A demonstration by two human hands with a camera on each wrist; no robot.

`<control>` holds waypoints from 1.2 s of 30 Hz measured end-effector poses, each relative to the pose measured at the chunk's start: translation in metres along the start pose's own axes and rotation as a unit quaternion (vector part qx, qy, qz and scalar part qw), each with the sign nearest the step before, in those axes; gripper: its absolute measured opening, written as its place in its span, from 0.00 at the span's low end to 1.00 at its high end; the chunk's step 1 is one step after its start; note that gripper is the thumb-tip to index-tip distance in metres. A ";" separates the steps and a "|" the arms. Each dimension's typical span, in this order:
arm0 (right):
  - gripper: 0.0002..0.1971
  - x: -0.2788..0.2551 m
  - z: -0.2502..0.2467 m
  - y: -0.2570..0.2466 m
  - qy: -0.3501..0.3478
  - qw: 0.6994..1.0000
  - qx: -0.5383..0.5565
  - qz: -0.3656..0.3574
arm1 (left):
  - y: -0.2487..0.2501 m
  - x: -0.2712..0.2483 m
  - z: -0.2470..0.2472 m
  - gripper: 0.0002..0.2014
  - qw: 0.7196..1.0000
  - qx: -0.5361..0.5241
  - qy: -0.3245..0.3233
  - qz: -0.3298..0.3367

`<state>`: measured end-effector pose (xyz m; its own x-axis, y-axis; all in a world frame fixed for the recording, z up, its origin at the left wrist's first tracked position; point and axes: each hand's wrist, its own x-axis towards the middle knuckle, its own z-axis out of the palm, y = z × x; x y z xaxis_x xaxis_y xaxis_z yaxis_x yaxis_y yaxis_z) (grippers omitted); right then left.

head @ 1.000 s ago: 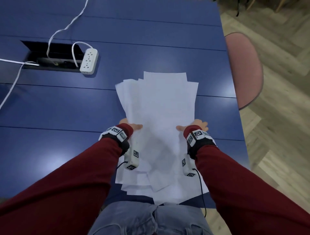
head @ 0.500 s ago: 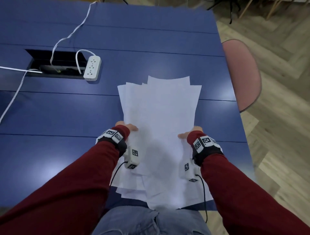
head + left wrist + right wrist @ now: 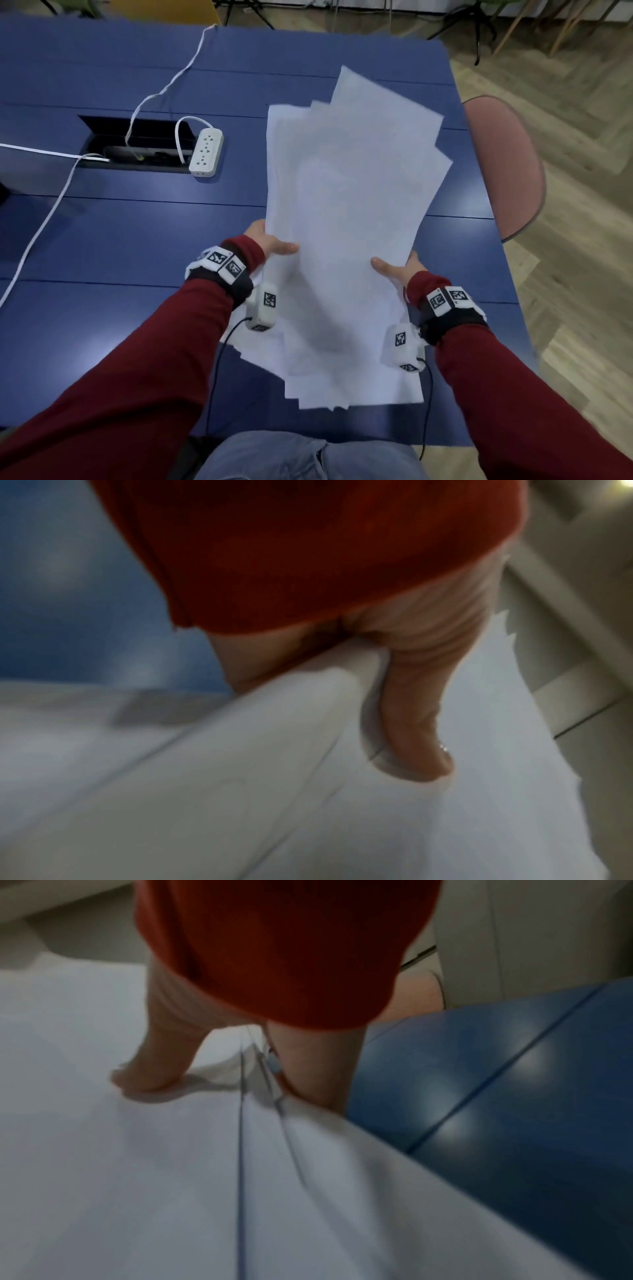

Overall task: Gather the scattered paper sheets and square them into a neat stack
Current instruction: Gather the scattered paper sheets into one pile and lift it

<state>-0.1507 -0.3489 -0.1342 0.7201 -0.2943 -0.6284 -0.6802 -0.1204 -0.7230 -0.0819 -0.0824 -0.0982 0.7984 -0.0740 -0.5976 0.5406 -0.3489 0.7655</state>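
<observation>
Item: uneven sheaf of white paper sheets (image 3: 346, 219), above blue table (image 3: 137, 240); my left hand (image 3: 270, 241) and right hand (image 3: 397, 270) pinch its side edges, thumbs on top.

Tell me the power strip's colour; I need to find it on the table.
White, lying on the blue table beside the cable hatch; the power strip shows best in the head view.

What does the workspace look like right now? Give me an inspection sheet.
Surface: blue table, open cable hatch.
Job's things: paper sheets gathered in a fanned bundle, edges not squared.
Clutter: white power strip.
Grippers: left hand and right hand grip the bundle's sides, thumbs on top.
Cables: white cords run into the hatch.
Surroundings: pink chair, wood floor.
</observation>
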 end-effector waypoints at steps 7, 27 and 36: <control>0.38 0.004 0.020 -0.016 0.050 0.988 -0.111 0.093 | -0.002 0.024 0.020 0.39 0.977 0.171 0.058 -0.116; 0.17 -0.027 -0.001 -0.084 0.105 0.983 0.068 -0.133 | 0.056 0.003 -0.009 0.12 0.972 -0.190 0.048 0.128; 0.26 -0.036 -0.020 -0.125 0.084 0.960 0.156 -0.218 | 0.102 -0.022 -0.023 0.24 0.965 -0.112 0.094 0.217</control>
<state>-0.0946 -0.3425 -0.0151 0.8761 -0.4333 -0.2112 -0.2268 0.0161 -0.9738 -0.0383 -0.0952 -0.0020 0.9850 0.0108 -0.1720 0.1722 -0.1104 0.9789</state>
